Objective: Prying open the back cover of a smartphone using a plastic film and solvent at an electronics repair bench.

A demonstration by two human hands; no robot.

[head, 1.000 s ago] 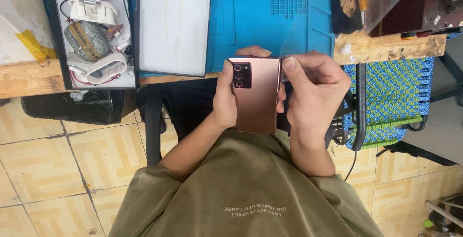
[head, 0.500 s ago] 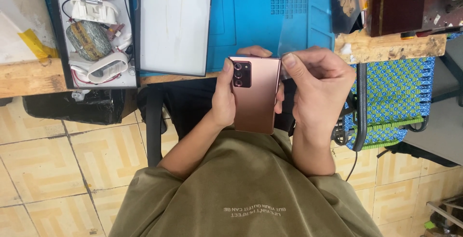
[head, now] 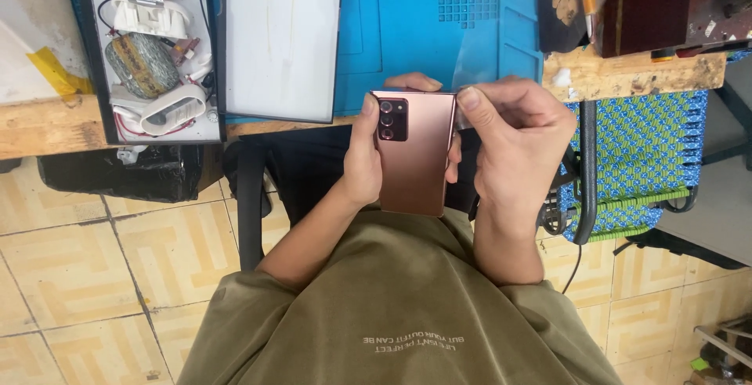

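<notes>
A bronze smartphone [head: 415,154] is held back side up above my lap, its black camera block with three lenses at the top left corner. My left hand [head: 362,158] grips its left edge, thumb beside the camera block and fingertips showing over the top. My right hand [head: 513,142] pinches a thin clear film [head: 482,60] at the phone's top right corner; the film rises over the blue mat.
A blue work mat [head: 407,25] covers the wooden bench [head: 47,122]. A white panel [head: 282,36] and a tray of parts and cables [head: 149,56] lie at the left. A blue-green woven chair [head: 642,158] stands right. Tiled floor lies below.
Both hands and the phone have stayed almost where they were. The view has drifted slightly and the right thumb has shifted a little along the phone's top right corner.
</notes>
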